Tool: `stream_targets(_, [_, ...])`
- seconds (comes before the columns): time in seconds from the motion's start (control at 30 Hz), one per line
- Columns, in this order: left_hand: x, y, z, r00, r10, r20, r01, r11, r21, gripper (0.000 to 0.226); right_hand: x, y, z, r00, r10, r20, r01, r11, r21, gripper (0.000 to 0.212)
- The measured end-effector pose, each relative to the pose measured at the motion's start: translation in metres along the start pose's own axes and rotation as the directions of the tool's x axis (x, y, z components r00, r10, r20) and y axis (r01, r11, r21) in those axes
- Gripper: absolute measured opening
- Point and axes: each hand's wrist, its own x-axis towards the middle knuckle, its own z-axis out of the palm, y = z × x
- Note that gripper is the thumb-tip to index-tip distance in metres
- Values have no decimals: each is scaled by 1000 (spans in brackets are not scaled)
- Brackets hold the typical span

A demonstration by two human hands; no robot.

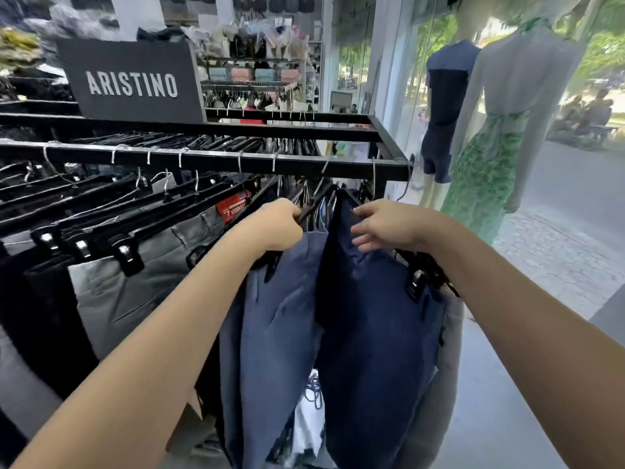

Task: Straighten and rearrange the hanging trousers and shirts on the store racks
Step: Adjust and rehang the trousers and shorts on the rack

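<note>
Two hands work at the right end of a black metal rack (pixel 216 160). The left hand (pixel 275 225) curls round a black clip hanger (pixel 306 211); the right hand (pixel 385 228) rests loose fingers on the top edge of dark navy trousers (pixel 375 326). Beside them hang lighter blue trousers (pixel 277 326) and grey trousers (pixel 135 286), all smooth cloth hanging lengthwise downward. Two mannequins (pixel 500 137) stand by the window.

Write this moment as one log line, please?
left hand: grips black hanger | right hand: fingers on dark navy trousers | lighter blue trousers: hanging beside | step: parting trousers
</note>
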Motion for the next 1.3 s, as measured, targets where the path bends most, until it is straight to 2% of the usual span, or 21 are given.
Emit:
stream_targets(0.1, [-1, -8, -9, 999, -46, 15, 46, 998, 39, 51, 1, 5, -16, 999, 2, 32, -6, 990, 138, 49])
stream_targets(0.2, [-4, -16, -12, 997, -76, 30, 75, 997, 28, 56, 1, 9, -30, 999, 9, 38, -16, 981, 195, 51])
stream_targets(0.37, [-6, -17, -10, 994, -108, 16, 108, 994, -28, 47, 2, 13, -30, 994, -55, 92, 53, 998, 19, 34])
stream_targets(0.57, [-15, -13, 0, 994, -110, -6, 109, 988, -109, 46, 0, 16, -26, 991, -123, 60, 135, 953, -270, 35])
stream_targets(0.7, [-11, -14, 10, 990, -136, -39, 120, 952, -280, 48, 8, 15, -21, 989, -131, 69, 144, 955, -258, 34])
stream_targets(1.07, [0, 11, 20, 961, -175, -216, 43, 863, -504, 47, 16, 12, -5, 978, -173, 119, 205, 910, -361, 32])
stream_targets(1.17, [12, 27, 6, 958, -185, -218, 49, 859, -510, 44, 14, 9, -3, 980, -157, 121, 192, 902, -387, 32])
stream_targets(1.3, [22, 30, 23, 964, -214, -155, 122, 881, -457, 45, 13, 10, 2, 982, -158, 102, 186, 882, -433, 44])
